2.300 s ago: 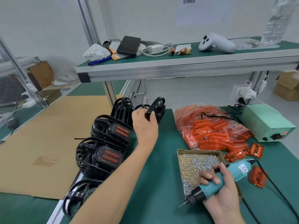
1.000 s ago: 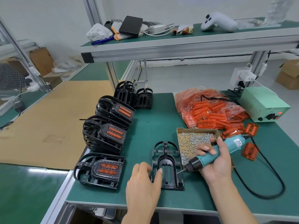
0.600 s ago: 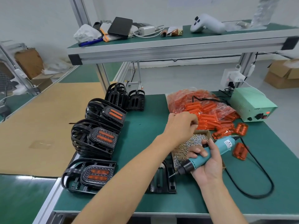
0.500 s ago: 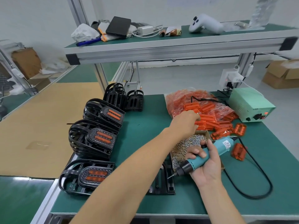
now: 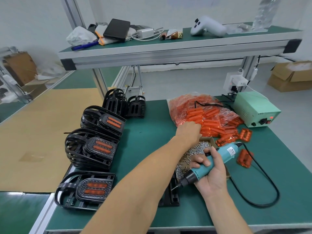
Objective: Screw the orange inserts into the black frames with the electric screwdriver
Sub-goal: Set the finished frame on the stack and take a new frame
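Nearest on the green bench (image 5: 253,215), an empty black frame (image 5: 172,195) lies mostly hidden under the left forearm, and the right hand (image 5: 211,176) grips the teal electric screwdriver (image 5: 211,164), tip just above that frame. Beyond the tray of screws (image 5: 194,149), the left hand (image 5: 189,132) reaches to the orange inserts (image 5: 211,122) in their bag; whether its fingers hold one cannot be told. Finished frames (image 5: 94,149) stand stacked at left.

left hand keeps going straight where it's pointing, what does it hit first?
Probably the orange inserts heaped in the clear bag: the left hand points away from the person and to the right, its knuckles already at the edge of that heap. Whether the fingertips touch one yet is hidden.
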Motion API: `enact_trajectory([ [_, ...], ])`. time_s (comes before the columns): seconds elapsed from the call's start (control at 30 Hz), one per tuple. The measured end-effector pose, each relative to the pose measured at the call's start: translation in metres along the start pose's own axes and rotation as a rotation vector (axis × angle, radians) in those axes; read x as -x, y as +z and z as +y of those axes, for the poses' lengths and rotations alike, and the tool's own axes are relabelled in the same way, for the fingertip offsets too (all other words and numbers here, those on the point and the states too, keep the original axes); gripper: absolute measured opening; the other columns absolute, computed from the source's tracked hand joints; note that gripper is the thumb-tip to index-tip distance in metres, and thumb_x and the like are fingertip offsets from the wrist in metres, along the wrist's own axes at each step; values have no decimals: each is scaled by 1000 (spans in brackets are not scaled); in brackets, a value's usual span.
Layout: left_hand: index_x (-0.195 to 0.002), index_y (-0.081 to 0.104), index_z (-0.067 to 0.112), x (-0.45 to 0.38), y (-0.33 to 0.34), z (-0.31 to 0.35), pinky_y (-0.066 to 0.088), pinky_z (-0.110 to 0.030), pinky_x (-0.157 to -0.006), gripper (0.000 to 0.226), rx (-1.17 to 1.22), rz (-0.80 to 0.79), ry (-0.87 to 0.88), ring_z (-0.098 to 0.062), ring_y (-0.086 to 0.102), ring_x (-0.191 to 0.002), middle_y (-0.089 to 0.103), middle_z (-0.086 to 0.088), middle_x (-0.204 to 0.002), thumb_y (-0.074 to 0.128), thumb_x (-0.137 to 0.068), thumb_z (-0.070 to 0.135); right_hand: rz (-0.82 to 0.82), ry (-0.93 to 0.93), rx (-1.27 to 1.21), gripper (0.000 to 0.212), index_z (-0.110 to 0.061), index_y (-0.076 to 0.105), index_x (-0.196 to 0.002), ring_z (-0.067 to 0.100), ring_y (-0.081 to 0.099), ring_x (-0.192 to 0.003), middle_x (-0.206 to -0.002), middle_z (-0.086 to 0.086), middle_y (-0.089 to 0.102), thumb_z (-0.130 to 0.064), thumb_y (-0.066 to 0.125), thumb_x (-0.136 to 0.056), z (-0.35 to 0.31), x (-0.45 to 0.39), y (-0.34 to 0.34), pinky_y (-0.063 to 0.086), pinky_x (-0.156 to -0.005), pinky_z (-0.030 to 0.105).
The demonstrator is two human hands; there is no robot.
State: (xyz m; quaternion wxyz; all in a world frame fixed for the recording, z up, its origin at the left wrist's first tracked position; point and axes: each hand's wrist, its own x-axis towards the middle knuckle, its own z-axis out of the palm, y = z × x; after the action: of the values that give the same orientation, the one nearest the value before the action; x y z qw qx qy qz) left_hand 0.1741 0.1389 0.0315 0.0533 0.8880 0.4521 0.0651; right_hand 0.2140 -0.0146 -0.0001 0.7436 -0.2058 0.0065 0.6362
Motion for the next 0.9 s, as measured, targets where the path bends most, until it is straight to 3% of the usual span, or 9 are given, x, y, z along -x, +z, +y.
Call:
enact_trajectory([
  [0.2, -119, 58, 15, -2, 7, -7, 51, -45, -91, 28, 200, -23, -25, -30, 60, -110, 66, -8, -122, 66, -98, 32, 0, -3, 6, 19, -20, 66, -77, 8, 50, -58, -56, -9, 40, -31, 69, -93, 0, -1, 1, 45, -49, 21],
  [0.33, -106, 63, 17, 0, 15, -13, 50, -44, -91, 15, 347, 45, -10, -26, 59, -104, 64, -5, -113, 68, -97, 28, 4, -2, 10, 19, -21, 65, -79, 8, 50, -58, -56, -9, 40, -31, 67, -95, 0, 0, 1, 45, -49, 21],
  [0.5, -93, 64, 18, 9, 6, -14, 44, -36, -79, 13, 496, 199, -9, -17, 56, -89, 62, 0, -96, 67, -98, 29, 0, 4, 7, 18, -21, 63, -79, 8, 50, -57, -55, -9, 39, -31, 67, -93, 0, 1, 3, 46, -48, 21],
  [0.67, -84, 61, 29, 45, -29, -27, 45, -25, -65, 19, 768, 274, -161, -1, 58, -70, 66, 11, -78, 65, -94, 45, 7, -1, 6, 16, -20, 62, -79, 9, 49, -58, -55, -9, 38, -29, 69, -90, 1, 2, 4, 45, -48, 21],
  [0.9, -77, 54, 30, 173, -43, -60, 39, -16, -55, 22, 655, 321, -319, -1, 49, -58, 62, 12, -69, 68, -86, 45, 15, -12, 24, 15, -21, 59, -80, 8, 48, -59, -55, -9, 38, -30, 69, -88, 1, 3, 5, 44, -50, 19],
])
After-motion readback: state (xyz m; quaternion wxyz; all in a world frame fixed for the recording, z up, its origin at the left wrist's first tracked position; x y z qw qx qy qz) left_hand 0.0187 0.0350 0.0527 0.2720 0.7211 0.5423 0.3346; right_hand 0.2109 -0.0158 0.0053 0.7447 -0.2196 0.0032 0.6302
